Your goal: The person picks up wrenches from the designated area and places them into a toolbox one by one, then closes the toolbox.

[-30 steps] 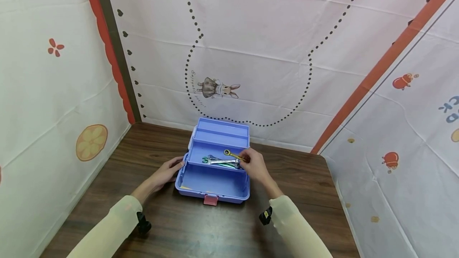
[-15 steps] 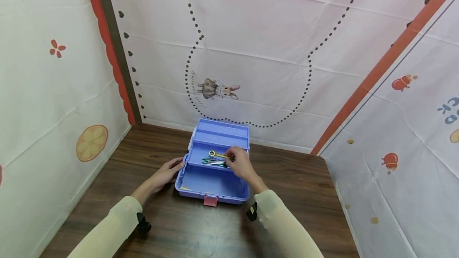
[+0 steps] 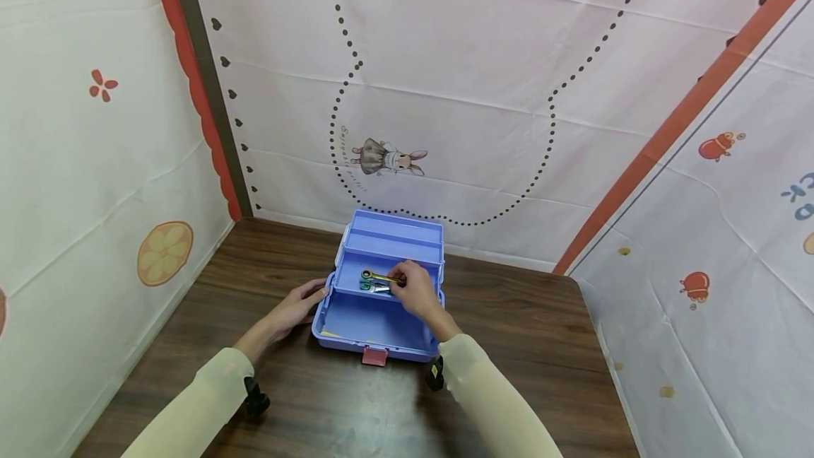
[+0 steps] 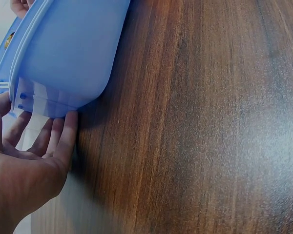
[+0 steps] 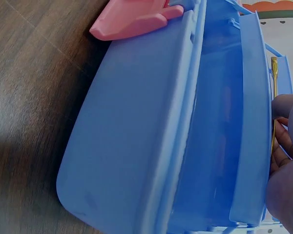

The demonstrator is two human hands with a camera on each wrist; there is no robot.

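A blue toolbox (image 3: 381, 324) stands unfolded on the table, its stepped trays raised behind the deep lower compartment. My right hand (image 3: 415, 292) pinches a yellow ratchet wrench (image 3: 379, 276) above the middle tray, ring end pointing left. In the right wrist view the wrench (image 5: 275, 75) appears edge-on, its lower part covered by the fingers. Green and silver wrenches (image 3: 375, 288) lie in that tray, partly hidden by the right hand. My left hand (image 4: 34, 168) touches the toolbox's left side with fairly straight fingertips, thumb at the rim.
The toolbox's pink latch (image 3: 374, 356) hangs down at its front. Small yellow pieces (image 3: 329, 334) show near the lower compartment's front edge. A dark wood table (image 3: 528, 345) lies beneath, with printed cloth walls (image 3: 470, 147) behind and on both sides.
My right hand has moved left along the middle tray with the yellow wrench, whose ring end now lies above the green wrench head. My left hand stays at the toolbox's side.
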